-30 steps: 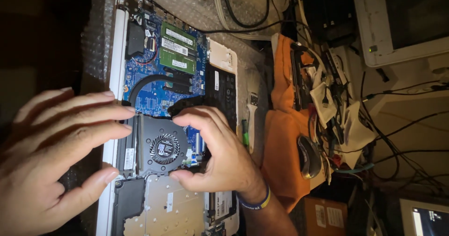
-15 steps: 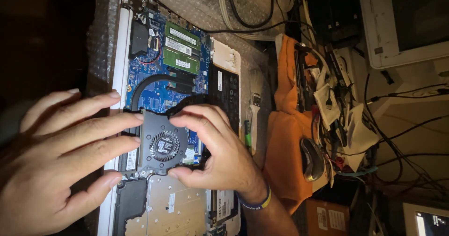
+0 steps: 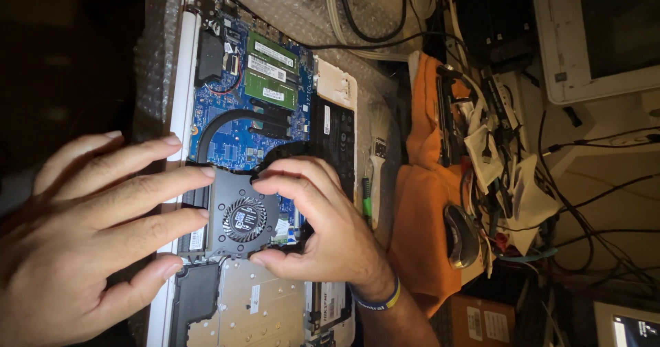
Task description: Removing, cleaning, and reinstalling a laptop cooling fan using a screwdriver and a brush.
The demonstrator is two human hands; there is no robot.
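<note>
Two hands flank the cooling fan (image 3: 242, 216): right hand (image 3: 323, 226) pinches it, left hand (image 3: 89, 230) spread flat, touching.

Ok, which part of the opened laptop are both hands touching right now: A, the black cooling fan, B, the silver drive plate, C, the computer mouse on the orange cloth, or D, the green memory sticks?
A: the left hand lays its fingertips on one edge of the black cooling fan, and the right hand pinches it from the other side, inside the opened laptop.
</note>
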